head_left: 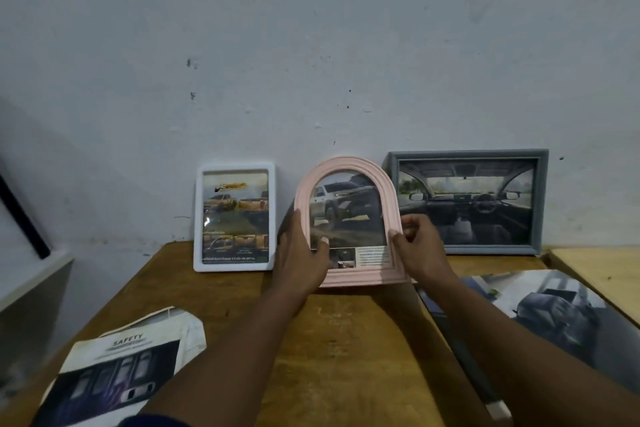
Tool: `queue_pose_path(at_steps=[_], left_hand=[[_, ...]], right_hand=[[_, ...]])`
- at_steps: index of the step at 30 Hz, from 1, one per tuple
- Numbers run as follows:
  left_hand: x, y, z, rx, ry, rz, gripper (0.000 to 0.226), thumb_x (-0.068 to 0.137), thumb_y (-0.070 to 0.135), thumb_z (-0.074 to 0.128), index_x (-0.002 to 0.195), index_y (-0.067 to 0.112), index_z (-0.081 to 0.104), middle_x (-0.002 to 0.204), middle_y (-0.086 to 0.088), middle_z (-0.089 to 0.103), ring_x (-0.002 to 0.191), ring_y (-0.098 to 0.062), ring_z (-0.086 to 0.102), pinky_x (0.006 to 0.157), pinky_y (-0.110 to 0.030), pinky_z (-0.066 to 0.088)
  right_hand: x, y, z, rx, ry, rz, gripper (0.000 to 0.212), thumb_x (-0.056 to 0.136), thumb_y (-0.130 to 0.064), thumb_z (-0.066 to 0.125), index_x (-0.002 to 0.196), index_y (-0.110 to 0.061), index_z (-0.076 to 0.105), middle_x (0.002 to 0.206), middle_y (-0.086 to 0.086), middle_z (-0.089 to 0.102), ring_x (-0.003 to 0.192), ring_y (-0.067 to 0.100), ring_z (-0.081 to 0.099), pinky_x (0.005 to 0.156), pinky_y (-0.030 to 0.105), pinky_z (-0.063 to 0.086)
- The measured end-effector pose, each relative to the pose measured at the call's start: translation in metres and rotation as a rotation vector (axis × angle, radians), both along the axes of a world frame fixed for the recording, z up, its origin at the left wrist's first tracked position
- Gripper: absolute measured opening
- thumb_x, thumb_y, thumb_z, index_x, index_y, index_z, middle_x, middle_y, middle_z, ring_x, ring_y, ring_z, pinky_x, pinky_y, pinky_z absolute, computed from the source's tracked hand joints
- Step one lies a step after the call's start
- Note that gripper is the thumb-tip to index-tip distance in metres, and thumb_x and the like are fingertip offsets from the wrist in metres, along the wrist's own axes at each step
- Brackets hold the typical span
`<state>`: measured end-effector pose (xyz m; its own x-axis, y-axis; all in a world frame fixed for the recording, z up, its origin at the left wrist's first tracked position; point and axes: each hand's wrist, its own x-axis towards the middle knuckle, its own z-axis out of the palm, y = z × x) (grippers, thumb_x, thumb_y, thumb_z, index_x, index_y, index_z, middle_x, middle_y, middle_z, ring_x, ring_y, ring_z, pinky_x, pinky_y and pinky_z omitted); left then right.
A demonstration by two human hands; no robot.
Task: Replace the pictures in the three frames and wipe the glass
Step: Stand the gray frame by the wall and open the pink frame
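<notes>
Nearest, below and left of the hands, a printed sheet (121, 367) headed SAFETY lies flat on the desk (346, 340), and below and right of them lies a car page (554, 308). Further out, the left hand (301, 253) grips the left edge of the pink frame (363, 276), thumb on the glass, while the right hand (420, 250) pinches its right edge low down. That frame stands nearly upright between them with a car picture inside; whether its foot touches the desk I cannot tell. Just left of the left hand a white frame (199, 218) leans on the wall (311, 45), and just beyond the right hand a grey frame (467, 153) does likewise. The pink frame looks to be the one in work, either being lifted for opening or being stood in place. Either move calls for a steady two-handed tilt. No cloth for wiping shows.
</notes>
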<state>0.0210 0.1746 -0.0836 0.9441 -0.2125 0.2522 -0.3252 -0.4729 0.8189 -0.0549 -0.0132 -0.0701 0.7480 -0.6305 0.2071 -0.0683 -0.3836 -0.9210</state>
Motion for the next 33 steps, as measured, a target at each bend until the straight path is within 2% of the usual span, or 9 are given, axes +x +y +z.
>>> queue_pose_path(at_steps=[5,8,11,14,16,20,25,30,33], left_hand=[[-0.059,0.023,0.001,-0.064,0.119,-0.170,0.048,0.102,0.036,0.054,0.144,0.048,0.033,0.137,0.012,0.054,0.120,-0.014,0.054,0.102,-0.045,0.051],[-0.094,0.030,0.002,-0.026,0.259,-0.283,0.047,0.104,0.048,0.046,0.149,0.047,0.033,0.149,0.009,0.051,0.131,-0.021,0.053,0.107,-0.048,0.047],[-0.118,0.031,0.008,0.013,0.378,-0.289,0.060,0.104,0.058,0.034,0.159,0.039,0.020,0.161,0.003,0.034,0.148,-0.030,0.033,0.114,-0.046,0.034],[-0.121,0.029,0.025,0.033,0.220,-0.276,0.067,0.102,0.065,0.023,0.162,0.037,0.013,0.170,0.000,0.016,0.154,-0.028,0.019,0.119,-0.046,0.021],[-0.117,0.031,0.046,-0.022,0.125,-0.249,0.074,0.099,0.071,0.016,0.163,0.034,0.013,0.170,0.001,0.016,0.154,-0.027,0.019,0.122,-0.047,0.017],[-0.103,0.051,0.085,-0.176,0.119,-0.237,0.109,0.070,0.101,0.024,0.159,0.038,0.025,0.166,0.000,0.028,0.148,-0.033,0.034,0.118,-0.059,0.028],[-0.097,0.096,0.073,0.141,0.154,-0.206,0.092,0.086,0.078,0.044,0.162,0.033,0.017,0.169,-0.004,0.017,0.151,-0.036,0.025,0.117,-0.055,0.032],[-0.112,0.109,0.009,0.001,0.383,-0.259,0.077,0.092,0.066,0.055,0.158,0.043,0.022,0.165,-0.004,0.029,0.138,-0.031,0.046,0.101,-0.043,0.048],[-0.122,0.101,-0.015,0.119,0.301,-0.293,0.065,0.096,0.065,0.049,0.154,0.044,0.028,0.161,-0.001,0.035,0.136,-0.025,0.047,0.106,-0.046,0.048]], right_hand=[[-0.062,0.002,0.024,-0.002,0.100,0.005,0.020,0.093,-0.020,0.065,0.112,-0.015,0.059,0.103,0.005,0.063,0.092,0.025,0.064,0.083,0.050,0.058],[-0.099,0.005,0.052,-0.079,0.167,0.018,0.025,0.092,-0.015,0.065,0.117,-0.012,0.063,0.106,0.007,0.064,0.088,0.025,0.065,0.078,0.043,0.059],[-0.127,0.017,0.088,-0.289,0.207,0.052,0.019,0.092,-0.011,0.064,0.111,-0.008,0.068,0.093,0.006,0.064,0.073,0.020,0.063,0.059,0.027,0.052],[-0.141,0.041,0.119,-0.405,0.261,0.150,0.019,0.095,-0.020,0.060,0.105,-0.006,0.069,0.096,0.014,0.068,0.071,0.022,0.066,0.050,0.025,0.050],[-0.143,0.062,0.131,-0.308,0.252,0.287,0.026,0.100,-0.029,0.055,0.106,-0.006,0.066,0.094,0.016,0.067,0.070,0.024,0.068,0.049,0.025,0.053],[-0.134,0.100,0.130,-0.219,0.187,0.446,0.026,0.103,-0.033,0.049,0.113,-0.011,0.060,0.101,0.011,0.067,0.084,0.025,0.069,0.070,0.041,0.062],[-0.100,0.109,0.063,-0.379,0.293,0.353,0.028,0.097,-0.036,0.057,0.115,-0.015,0.062,0.110,0.002,0.065,0.092,0.015,0.061,0.084,0.039,0.056],[-0.103,0.095,-0.016,-0.498,0.468,0.243,0.043,0.095,-0.040,0.054,0.133,-0.021,0.051,0.130,0.005,0.058,0.114,0.023,0.055,0.094,0.043,0.050],[-0.112,0.086,-0.042,-0.656,0.459,0.208,0.048,0.094,-0.043,0.053,0.137,-0.021,0.048,0.138,0.006,0.052,0.124,0.025,0.047,0.102,0.044,0.045]])
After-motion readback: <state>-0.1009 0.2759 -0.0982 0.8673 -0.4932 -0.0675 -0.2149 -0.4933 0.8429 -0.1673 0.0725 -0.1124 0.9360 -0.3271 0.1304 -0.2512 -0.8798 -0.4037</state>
